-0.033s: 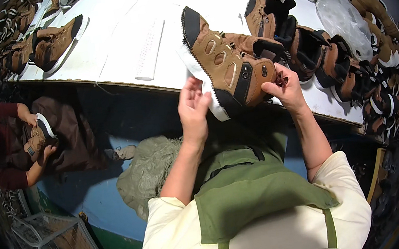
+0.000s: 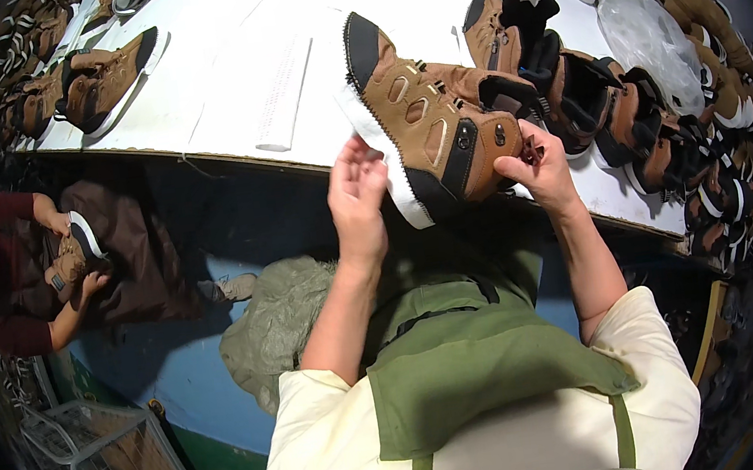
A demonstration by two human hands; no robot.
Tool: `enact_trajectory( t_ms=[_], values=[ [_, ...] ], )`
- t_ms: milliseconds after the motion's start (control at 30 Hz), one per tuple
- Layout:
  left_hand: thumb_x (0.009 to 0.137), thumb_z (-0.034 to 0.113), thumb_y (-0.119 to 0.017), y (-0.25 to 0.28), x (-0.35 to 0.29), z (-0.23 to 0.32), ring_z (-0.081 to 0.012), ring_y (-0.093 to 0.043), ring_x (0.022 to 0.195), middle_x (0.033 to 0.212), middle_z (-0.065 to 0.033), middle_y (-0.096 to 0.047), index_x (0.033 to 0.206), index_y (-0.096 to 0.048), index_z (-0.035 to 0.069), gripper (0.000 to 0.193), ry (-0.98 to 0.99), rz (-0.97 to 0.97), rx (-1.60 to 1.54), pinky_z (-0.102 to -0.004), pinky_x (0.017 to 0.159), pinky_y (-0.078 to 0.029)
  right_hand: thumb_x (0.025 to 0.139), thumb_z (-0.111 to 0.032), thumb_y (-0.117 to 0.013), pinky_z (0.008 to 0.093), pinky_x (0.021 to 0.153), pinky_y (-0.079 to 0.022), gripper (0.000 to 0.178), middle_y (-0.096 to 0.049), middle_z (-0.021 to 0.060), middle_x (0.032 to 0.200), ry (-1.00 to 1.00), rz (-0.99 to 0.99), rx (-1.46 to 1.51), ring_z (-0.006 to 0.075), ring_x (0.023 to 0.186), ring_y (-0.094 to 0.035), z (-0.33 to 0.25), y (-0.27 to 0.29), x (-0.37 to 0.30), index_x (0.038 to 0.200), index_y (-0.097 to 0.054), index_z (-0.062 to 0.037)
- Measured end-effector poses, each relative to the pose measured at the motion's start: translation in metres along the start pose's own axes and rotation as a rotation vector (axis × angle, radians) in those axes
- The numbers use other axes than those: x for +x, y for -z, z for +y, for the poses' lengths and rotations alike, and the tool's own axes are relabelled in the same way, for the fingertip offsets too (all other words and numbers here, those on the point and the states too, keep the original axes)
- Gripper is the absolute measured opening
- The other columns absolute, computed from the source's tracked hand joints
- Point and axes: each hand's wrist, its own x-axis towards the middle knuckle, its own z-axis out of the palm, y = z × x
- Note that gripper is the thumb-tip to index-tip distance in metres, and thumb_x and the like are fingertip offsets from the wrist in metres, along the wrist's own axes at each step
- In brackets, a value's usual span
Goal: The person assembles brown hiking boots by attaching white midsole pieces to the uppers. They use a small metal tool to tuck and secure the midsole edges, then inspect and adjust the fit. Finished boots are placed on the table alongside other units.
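Note:
A brown and black lace-up boot with a white sole is held tilted over the table's front edge, toe pointing up and away. My right hand is closed on its collar end, thumb on the near side and the other fingers partly hidden behind. Beside the white sole is my left hand, its fingers loosely bent and apart from the thumb. The fingertips come close to the sole edge; whether they touch it I cannot tell.
Several similar boots stand along the table's right side near a clear plastic bag. A paper sheet lies on the white table. More boots sit left. Below, a co-worker's hands hold another boot.
My left hand has shifted slightly left, its thumb coming off the white sole. My right hand and the boot stay almost where they were.

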Motion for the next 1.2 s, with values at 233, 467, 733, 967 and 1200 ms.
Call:
enact_trajectory(
  t_ms=[233, 467, 733, 967, 1200],
  values=[
    [0.093, 0.012, -0.06, -0.012, 0.045, 0.039, -0.0118, -0.056, 0.098, 0.111, -0.0103, -0.059, 0.128, -0.045, -0.008, 0.044, -0.048, 0.001, 0.035, -0.0263, 0.087, -0.045, 0.082, -0.018, -0.077, 0.0151, 0.062, -0.038, 0.038, -0.06, -0.0045, 0.087, -0.009, 0.006, -0.006, 0.0005, 0.071, -0.047, -0.002, -0.003, -0.002, 0.111, -0.061, 0.002],
    [0.095, 0.012, -0.06, -0.014, 0.06, 0.034, -0.0009, -0.044, 0.067, 0.08, 0.0039, -0.057, 0.087, -0.058, 0.004, 0.011, -0.049, 0.071, 0.068, -0.0175, 0.059, -0.036, 0.081, -0.018, -0.078, 0.0156, 0.061, -0.039, 0.036, -0.059, -0.0046, 0.085, -0.02, -0.035, -0.078, 0.0008, 0.071, -0.047, -0.008, -0.005, -0.006, 0.108, -0.062, 0.0005],
    [0.097, 0.012, -0.053, -0.005, 0.065, 0.031, -0.015, -0.062, 0.087, 0.1, -0.0113, -0.064, 0.103, -0.057, -0.003, 0.016, 0.046, -0.02, -0.142, -0.0298, 0.079, -0.052, 0.081, -0.017, -0.078, 0.0164, 0.06, -0.04, 0.038, -0.06, -0.003, 0.086, -0.018, -0.043, -0.063, 0.0018, 0.069, -0.048, -0.006, -0.006, -0.007, 0.11, -0.062, 0.0013],
    [0.097, 0.014, -0.053, -0.005, 0.068, 0.032, -0.021, -0.066, 0.095, 0.108, -0.0145, -0.065, 0.114, -0.055, -0.005, 0.025, 0.141, -0.027, -0.251, -0.0338, 0.085, -0.055, 0.08, -0.016, -0.078, 0.0178, 0.063, -0.043, 0.04, -0.062, -0.0021, 0.088, -0.043, -0.052, -0.095, 0.0025, 0.072, -0.051, -0.006, -0.005, -0.004, 0.111, -0.061, 0.003],
    [0.084, 0.003, -0.069, -0.022, 0.044, 0.038, -0.0174, -0.066, 0.09, 0.103, -0.0119, -0.067, 0.111, -0.06, -0.005, 0.029, 0.207, -0.022, -0.13, -0.0315, 0.083, -0.054, 0.081, -0.018, -0.078, 0.0187, 0.064, -0.044, 0.04, -0.062, -0.0008, 0.088, -0.025, -0.058, -0.119, 0.0036, 0.073, -0.052, -0.01, -0.008, -0.002, 0.112, -0.062, 0.0019]
  ],
)
